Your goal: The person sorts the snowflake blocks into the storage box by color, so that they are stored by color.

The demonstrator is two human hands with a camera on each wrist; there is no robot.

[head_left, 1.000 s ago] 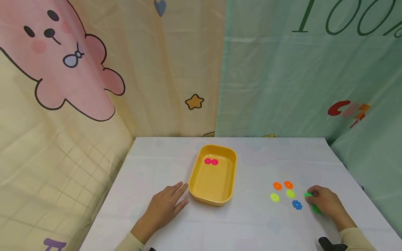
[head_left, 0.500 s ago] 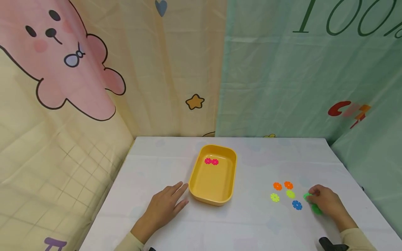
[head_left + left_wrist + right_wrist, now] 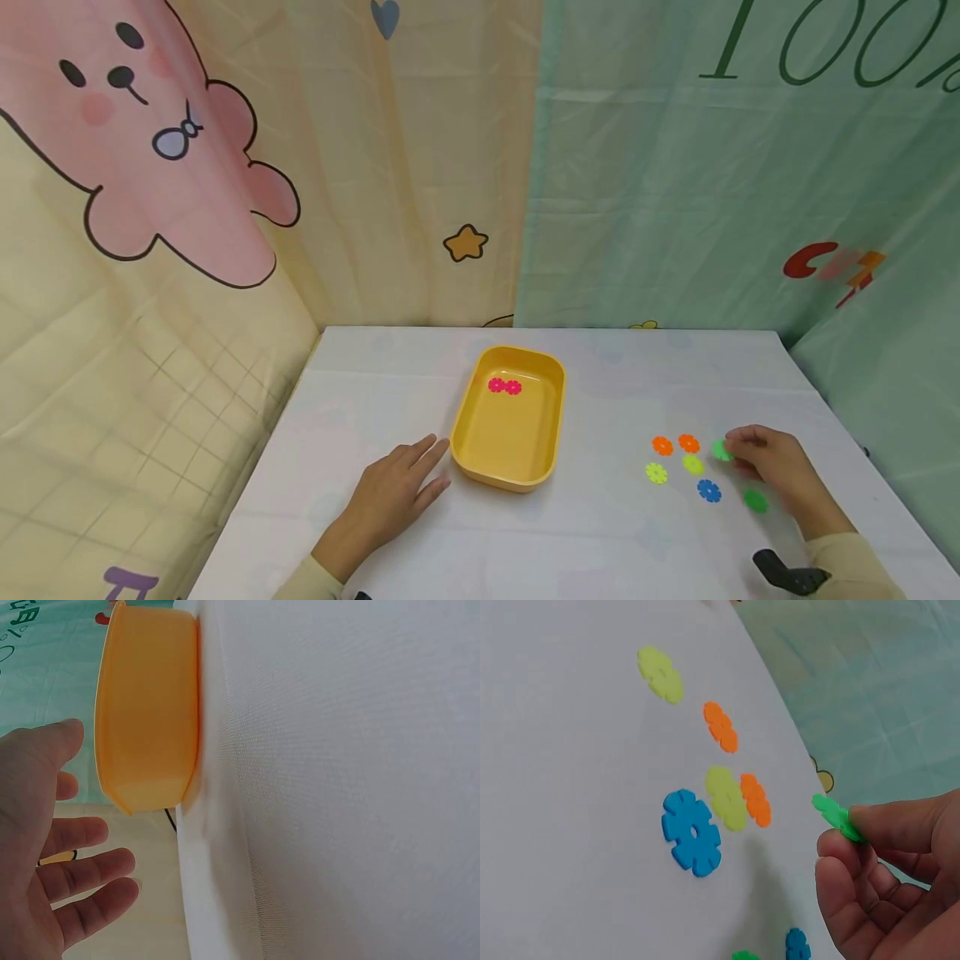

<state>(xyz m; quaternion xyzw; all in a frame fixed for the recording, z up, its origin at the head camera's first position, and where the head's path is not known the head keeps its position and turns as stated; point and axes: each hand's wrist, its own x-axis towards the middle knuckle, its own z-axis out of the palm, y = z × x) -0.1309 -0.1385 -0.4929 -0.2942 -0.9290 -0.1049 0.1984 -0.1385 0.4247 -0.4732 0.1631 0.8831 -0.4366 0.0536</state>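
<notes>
Loose discs (image 3: 688,443) lie between green disc (image 3: 721,451) (pinched) and tray (image 3: 504,433).

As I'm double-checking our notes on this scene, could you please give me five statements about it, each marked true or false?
1. The right grip pinches a green piece. True.
2. Two pink pieces lie in the yellow tray. True.
3. The left grip is lifting the yellow tray. False: the left grip holds nothing, and the tray rests on the white table.
4. The orange pieces are inside the tray. False: they lie on the table.
5. A second green piece lies on the table. True.
</notes>
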